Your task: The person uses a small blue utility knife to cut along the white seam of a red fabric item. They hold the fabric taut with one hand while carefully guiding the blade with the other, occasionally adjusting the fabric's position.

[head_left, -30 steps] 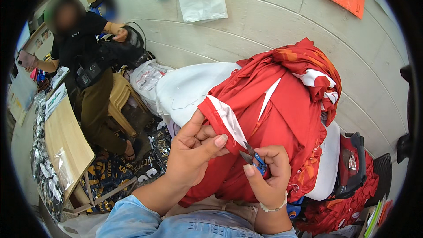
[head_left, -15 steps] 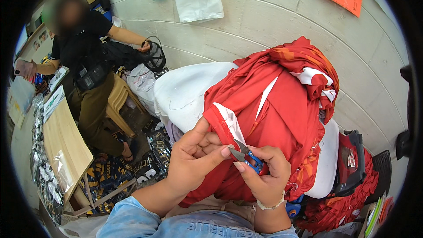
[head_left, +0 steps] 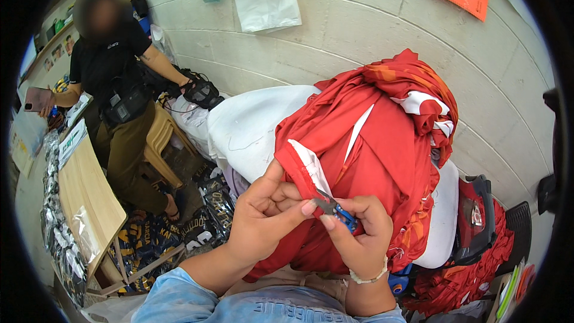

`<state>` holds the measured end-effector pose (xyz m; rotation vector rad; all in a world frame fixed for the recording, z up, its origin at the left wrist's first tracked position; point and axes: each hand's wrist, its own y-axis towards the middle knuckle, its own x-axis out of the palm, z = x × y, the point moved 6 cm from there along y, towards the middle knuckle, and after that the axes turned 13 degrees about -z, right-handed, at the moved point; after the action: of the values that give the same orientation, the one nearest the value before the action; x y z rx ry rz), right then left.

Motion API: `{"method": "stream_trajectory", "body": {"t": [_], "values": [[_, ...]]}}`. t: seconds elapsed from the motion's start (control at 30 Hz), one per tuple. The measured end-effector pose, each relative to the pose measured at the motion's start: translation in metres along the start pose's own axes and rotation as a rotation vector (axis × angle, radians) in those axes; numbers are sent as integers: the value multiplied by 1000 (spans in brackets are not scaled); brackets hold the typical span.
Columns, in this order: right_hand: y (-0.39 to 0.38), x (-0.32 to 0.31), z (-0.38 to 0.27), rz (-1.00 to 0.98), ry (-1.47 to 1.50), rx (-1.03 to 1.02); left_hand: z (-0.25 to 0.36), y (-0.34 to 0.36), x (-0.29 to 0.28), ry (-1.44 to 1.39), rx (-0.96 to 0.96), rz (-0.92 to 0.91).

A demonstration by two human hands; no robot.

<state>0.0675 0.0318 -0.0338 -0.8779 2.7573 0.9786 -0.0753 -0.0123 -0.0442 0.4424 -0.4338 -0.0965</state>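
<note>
Red cloth with white and orange parts, apparently a garment (head_left: 382,143), is heaped on a white padded board (head_left: 257,122) in front of me. My left hand (head_left: 269,212) pinches its hemmed edge between thumb and fingers. Between the thumb and fingers of my right hand (head_left: 365,227) is a small pair of blue-handled thread snips (head_left: 342,214). Their dark blades meet at the edge of the red cloth, right beside my left thumb tip. The palm side of my right hand is hidden.
At the left a person (head_left: 113,66) in a black shirt holds a phone (head_left: 38,100) and a black bag-like item (head_left: 203,93), near a yellow plastic chair (head_left: 161,143). Dark printed garments (head_left: 149,242) lie on the floor beside a wooden table (head_left: 89,197). A red-and-black iron-like appliance (head_left: 476,221) stands right.
The snips' blades, spread apart before, have closed together at the cloth's edge. My left hand keeps its pinch. The person at the left has straightened up and shifted the black item.
</note>
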Motion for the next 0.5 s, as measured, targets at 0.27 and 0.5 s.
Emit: {"method": "stream_trajectory", "body": {"t": [0.27,0.5], "values": [[-2,1,3,-12,42,23,1,0,1,-38,2,4],[0,1,6,32,56,66,0,1,-2,0,-2,22]]}}
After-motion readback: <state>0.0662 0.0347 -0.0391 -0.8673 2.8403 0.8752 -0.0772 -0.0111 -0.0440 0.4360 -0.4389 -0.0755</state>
